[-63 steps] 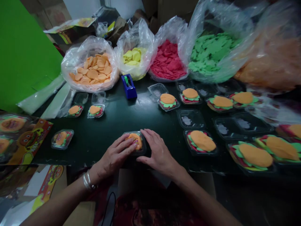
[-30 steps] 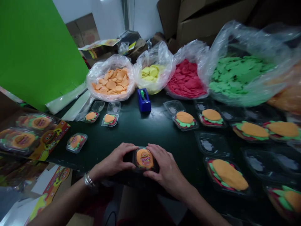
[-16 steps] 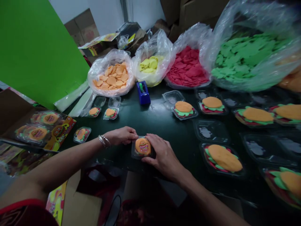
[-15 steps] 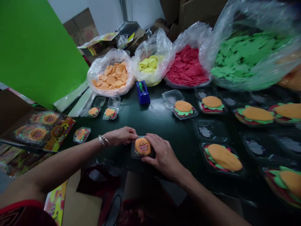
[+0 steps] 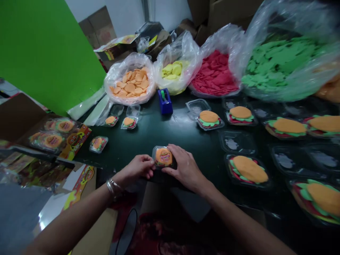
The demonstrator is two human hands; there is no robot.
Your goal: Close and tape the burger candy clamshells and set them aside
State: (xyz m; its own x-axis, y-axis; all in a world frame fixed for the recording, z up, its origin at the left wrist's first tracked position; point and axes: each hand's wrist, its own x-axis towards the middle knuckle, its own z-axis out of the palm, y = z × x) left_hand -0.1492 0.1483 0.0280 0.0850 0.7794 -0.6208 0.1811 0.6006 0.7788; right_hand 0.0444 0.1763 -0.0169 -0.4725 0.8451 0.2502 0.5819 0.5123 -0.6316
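Observation:
A small clear plastic box with a burger-shaped toy [image 5: 163,157] inside, orange top with a printed sticker, rests near the front edge of the dark table [image 5: 170,132]. My left hand [image 5: 139,169] pinches its left side with curled fingers; a bracelet is on that wrist. My right hand [image 5: 184,168] curls round its right side and front. Both hands touch the box.
Bags of orange [image 5: 130,84], yellow [image 5: 173,69], red [image 5: 214,74] and green [image 5: 281,60] pieces line the back. A blue tape dispenser [image 5: 165,101] stands mid-table. Open boxes with burgers [image 5: 248,170] fill the right side. Closed small boxes [image 5: 98,143] and a printed carton [image 5: 60,136] lie left.
The closed box stayed between my hands near the table's front edge. My left arm pulled back toward me and its fingers shifted to the box's left corner. The view swung slightly.

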